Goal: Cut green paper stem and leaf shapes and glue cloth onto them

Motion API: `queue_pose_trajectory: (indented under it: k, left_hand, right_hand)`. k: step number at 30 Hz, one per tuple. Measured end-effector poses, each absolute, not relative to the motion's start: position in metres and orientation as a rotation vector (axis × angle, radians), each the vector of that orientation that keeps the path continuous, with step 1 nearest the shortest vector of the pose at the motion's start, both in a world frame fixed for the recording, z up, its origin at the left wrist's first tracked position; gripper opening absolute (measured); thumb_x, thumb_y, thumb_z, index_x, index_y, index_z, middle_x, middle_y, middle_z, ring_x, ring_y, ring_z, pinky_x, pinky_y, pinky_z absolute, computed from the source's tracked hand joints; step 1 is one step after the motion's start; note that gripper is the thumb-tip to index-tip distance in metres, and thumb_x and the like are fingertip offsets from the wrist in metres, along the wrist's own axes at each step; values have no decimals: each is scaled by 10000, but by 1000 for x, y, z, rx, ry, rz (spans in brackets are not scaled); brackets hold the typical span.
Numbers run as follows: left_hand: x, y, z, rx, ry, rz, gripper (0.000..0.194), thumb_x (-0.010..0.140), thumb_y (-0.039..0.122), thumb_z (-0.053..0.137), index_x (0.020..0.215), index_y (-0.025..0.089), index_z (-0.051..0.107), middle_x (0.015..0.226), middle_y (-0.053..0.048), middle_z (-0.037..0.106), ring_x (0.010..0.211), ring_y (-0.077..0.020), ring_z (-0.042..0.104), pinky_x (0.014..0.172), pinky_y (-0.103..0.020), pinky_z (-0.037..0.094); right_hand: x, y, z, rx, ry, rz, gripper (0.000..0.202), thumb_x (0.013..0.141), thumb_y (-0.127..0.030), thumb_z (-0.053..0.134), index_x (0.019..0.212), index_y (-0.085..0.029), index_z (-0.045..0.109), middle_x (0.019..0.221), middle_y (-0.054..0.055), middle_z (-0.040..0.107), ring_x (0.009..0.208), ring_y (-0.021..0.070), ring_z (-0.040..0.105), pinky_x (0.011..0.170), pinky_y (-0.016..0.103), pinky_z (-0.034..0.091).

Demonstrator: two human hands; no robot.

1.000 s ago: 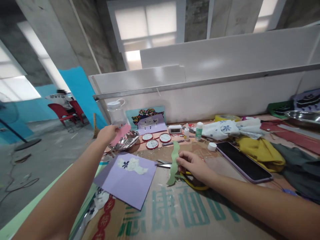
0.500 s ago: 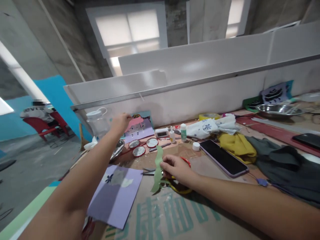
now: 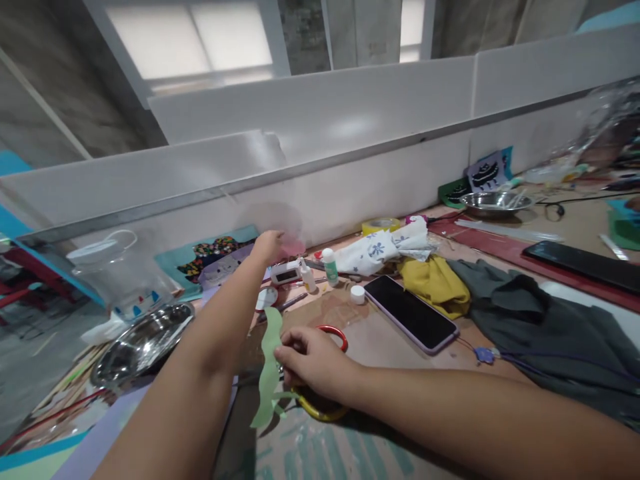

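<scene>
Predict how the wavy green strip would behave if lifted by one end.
The green strip looks paper-thin, so it is probably very light. Being long and narrow, it may droop or bend. Its slim, wavy shape could tear if tugged.

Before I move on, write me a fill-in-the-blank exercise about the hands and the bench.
The right hand holds a wavy strip coloured ____.
The left hand holds a blurred paper piece coloured ____.
Between the patterned white cloth and the dark grey cloth lies another cloth coloured ____.

Missing words: green; pink; yellow.
</scene>
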State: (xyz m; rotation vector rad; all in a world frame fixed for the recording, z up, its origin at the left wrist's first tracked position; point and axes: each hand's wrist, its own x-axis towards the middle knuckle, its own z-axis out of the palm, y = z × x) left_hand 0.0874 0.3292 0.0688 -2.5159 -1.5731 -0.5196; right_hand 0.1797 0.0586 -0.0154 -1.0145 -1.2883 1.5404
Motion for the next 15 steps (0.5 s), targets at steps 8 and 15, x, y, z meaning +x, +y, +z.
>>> queue_pose_trajectory:
  k: [8, 15]
  left_hand:
    - [41, 271, 103, -2473, -1610, -723, 339, 975, 356, 623, 1264, 180, 610, 1286, -105, 626, 1082, -247, 649, 911, -461, 566]
    - [-4, 163, 115, -2580, -1642, -902, 380, 937, 425, 509, 1157, 217, 740, 1077, -51, 784, 976, -268, 709, 842, -318, 498]
  right_hand:
    - [181, 57, -12, -1009, -1332, 1529, 141, 932, -170, 585, 799, -189, 542, 548, -59, 556, 495, 89, 530, 475, 171, 372]
    - [184, 55, -10, -940, -1416, 1379, 133, 923, -194, 582, 795, -188, 547, 570, -54, 550, 497, 90, 497, 495, 190, 374]
